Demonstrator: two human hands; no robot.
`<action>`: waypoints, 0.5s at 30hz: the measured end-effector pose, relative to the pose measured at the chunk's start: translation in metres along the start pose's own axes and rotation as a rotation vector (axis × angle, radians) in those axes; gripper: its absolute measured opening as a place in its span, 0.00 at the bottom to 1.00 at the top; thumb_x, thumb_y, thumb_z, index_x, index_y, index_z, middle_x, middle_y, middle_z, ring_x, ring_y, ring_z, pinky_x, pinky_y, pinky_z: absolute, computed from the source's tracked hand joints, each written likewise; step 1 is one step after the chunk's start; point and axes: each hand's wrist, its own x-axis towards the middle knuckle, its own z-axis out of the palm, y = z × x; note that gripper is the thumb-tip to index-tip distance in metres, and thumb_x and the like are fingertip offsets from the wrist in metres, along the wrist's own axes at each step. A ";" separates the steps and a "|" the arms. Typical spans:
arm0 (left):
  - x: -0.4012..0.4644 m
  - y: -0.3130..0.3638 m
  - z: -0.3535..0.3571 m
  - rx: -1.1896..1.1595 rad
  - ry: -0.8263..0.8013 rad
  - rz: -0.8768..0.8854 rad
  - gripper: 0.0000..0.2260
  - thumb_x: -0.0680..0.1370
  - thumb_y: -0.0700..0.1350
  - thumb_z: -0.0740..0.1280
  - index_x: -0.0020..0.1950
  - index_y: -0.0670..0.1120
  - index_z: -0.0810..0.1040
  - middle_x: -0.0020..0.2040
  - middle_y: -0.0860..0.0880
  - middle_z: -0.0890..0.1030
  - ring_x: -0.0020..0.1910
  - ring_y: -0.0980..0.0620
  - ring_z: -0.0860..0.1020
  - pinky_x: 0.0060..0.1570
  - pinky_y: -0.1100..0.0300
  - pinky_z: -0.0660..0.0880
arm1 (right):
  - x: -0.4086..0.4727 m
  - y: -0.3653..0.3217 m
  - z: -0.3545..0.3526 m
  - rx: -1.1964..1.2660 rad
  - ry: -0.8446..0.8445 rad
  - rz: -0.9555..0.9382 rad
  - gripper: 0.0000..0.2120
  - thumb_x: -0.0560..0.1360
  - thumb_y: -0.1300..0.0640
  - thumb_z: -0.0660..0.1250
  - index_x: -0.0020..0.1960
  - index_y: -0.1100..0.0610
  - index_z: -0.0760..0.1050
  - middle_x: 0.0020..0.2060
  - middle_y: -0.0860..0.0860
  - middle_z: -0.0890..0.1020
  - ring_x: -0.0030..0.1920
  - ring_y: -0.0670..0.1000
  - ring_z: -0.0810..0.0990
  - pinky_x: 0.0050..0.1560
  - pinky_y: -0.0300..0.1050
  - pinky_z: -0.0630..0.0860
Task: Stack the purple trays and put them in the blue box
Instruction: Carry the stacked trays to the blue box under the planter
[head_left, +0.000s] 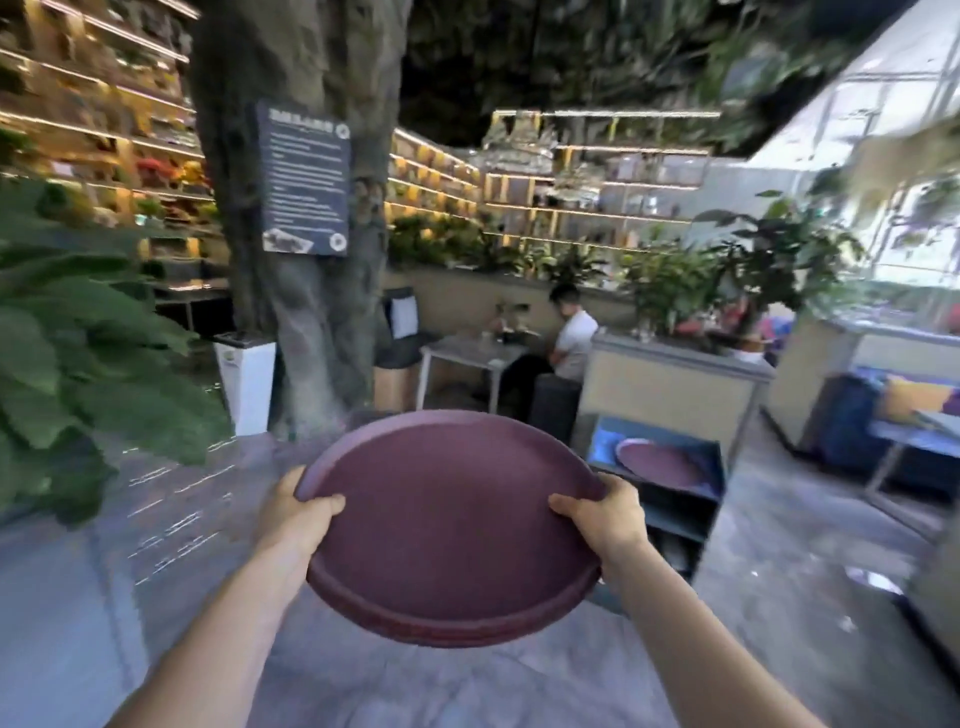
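I hold a stack of round purple trays (447, 525) out in front of me at chest height; its near edge shows two rims, one on the other. My left hand (293, 512) grips the stack's left rim, thumb on top. My right hand (605, 512) grips the right rim the same way. Ahead to the right stands the blue box (717, 470), an open-fronted blue cabinet, with another purple tray (657, 463) lying tilted in its top compartment. The view is blurred.
A thick tree trunk (311, 291) with a dark sign rises ahead. Large green leaves (78, 364) crowd the left. A seated person (571, 338) is at a small table (470, 353) behind. A planter wall (670, 384) stands behind the box, blue seating (883, 426) at right.
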 end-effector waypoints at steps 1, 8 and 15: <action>-0.003 0.002 0.021 0.007 -0.048 0.014 0.15 0.70 0.35 0.72 0.54 0.46 0.80 0.48 0.45 0.84 0.43 0.45 0.81 0.44 0.54 0.77 | 0.004 0.008 -0.021 0.013 0.039 0.023 0.30 0.60 0.56 0.81 0.62 0.55 0.80 0.52 0.54 0.86 0.51 0.58 0.85 0.57 0.57 0.82; -0.041 0.013 0.169 -0.006 -0.296 0.031 0.25 0.73 0.38 0.71 0.69 0.48 0.74 0.55 0.48 0.80 0.48 0.45 0.78 0.45 0.55 0.72 | 0.026 0.053 -0.156 0.035 0.299 0.118 0.28 0.59 0.57 0.81 0.58 0.53 0.79 0.49 0.54 0.86 0.49 0.59 0.85 0.56 0.57 0.82; -0.076 0.014 0.290 -0.021 -0.425 0.041 0.24 0.72 0.36 0.70 0.68 0.47 0.74 0.56 0.46 0.80 0.48 0.44 0.78 0.48 0.54 0.73 | 0.058 0.090 -0.252 -0.004 0.427 0.148 0.22 0.61 0.58 0.80 0.54 0.55 0.82 0.46 0.54 0.87 0.46 0.58 0.86 0.55 0.57 0.83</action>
